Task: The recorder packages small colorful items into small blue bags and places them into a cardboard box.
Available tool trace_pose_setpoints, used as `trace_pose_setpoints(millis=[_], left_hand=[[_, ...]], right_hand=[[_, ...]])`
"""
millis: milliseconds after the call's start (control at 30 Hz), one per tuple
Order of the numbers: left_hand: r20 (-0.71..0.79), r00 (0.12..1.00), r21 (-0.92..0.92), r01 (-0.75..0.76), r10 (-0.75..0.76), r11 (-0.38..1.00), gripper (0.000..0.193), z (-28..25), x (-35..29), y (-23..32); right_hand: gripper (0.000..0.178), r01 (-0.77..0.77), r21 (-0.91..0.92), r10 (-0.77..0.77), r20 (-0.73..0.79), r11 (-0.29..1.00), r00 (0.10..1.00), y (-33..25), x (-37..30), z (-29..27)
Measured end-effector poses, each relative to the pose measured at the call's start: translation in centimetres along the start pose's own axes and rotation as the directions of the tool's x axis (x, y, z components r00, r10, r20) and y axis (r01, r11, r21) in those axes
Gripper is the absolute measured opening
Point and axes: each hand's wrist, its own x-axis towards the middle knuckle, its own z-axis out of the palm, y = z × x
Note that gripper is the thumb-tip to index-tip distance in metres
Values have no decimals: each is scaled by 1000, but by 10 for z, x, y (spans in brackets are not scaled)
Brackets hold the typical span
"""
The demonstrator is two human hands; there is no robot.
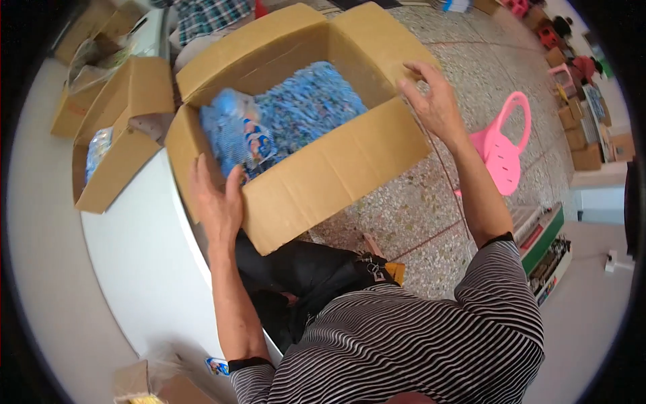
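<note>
A large open cardboard box (323, 185) sits in front of me with its flaps folded outward. It is filled with a dense layer of small blue packets (309, 94), too fine to tell singly. On their left side lies a clear plastic bag (245, 128) with a coloured print. My left hand (219, 205) is at the box's near left corner, its thumb apart from the spread fingers. At the right corner, my right hand (434, 101) has its thumb and fingers parted beside the flaps. Neither hand visibly holds a loose thing; how firmly they touch the cardboard, I cannot tell.
A smaller open carton (124, 161) stands on the white table (145, 256) at left. Another carton (175, 387) is at the lower left. A pink chair (501, 158) stands on the speckled floor to the right. Checked cloth (208, 17) shows beyond the box.
</note>
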Motion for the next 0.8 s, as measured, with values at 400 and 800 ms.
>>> trace_pose_setpoints(millis=[400,800], left_hand=[[106,964,-323,265,-243,909,63,7,3,-1],[76,940,-397,334,-332,855,49,12,-4,-19]], right_hand=[[58,77,-305,-65,49,949,997,17,39,51],[68,-689,207,267,815,695,514,-89,76,147]])
